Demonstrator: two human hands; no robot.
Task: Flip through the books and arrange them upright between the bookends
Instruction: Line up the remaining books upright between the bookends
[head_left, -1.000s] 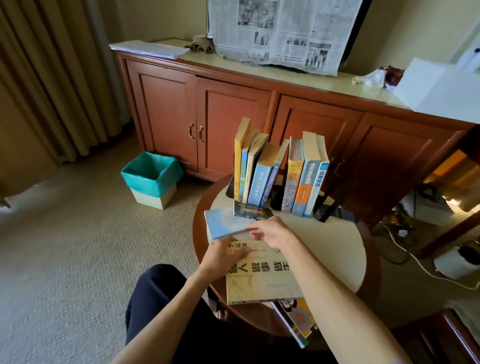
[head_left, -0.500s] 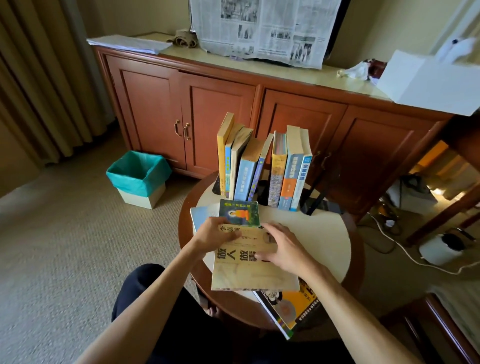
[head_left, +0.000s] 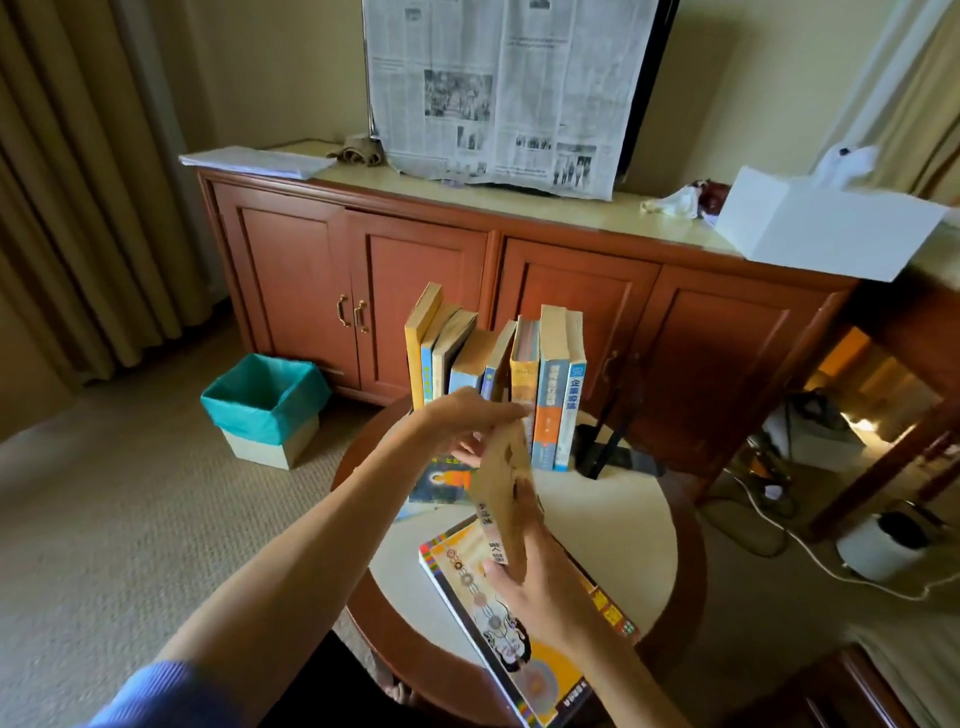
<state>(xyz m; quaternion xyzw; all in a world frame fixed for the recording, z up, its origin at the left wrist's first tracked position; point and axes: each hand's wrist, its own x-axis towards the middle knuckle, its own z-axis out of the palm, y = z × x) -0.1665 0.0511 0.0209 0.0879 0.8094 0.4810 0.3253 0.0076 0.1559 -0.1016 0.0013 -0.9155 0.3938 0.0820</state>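
Note:
I hold a tan paperback (head_left: 501, 483) upright above the round table (head_left: 613, 525), spine towards me. My left hand (head_left: 462, 421) pinches its top edge. My right hand (head_left: 535, 592) grips its lower end. Just behind it, several books (head_left: 550, 384) stand upright in a row, the left ones leaning. A black bookend (head_left: 605, 447) stands at the row's right end; the left bookend is hidden. Two books lie flat on the table: a colourful yellow one (head_left: 519, 654) under my right hand and a small one with an orange figure (head_left: 441, 480).
A wooden cabinet (head_left: 426, 291) runs behind the table, with a hanging newspaper (head_left: 498, 88) and a white box (head_left: 826, 228) on top. A teal-lined bin (head_left: 265, 405) sits on the carpet at the left. Cables (head_left: 779, 530) trail on the floor at the right.
The tan paperback lay flat under both hands; now it is lifted and turned upright, uncovering the colourful book beneath. The camera has tilted up.

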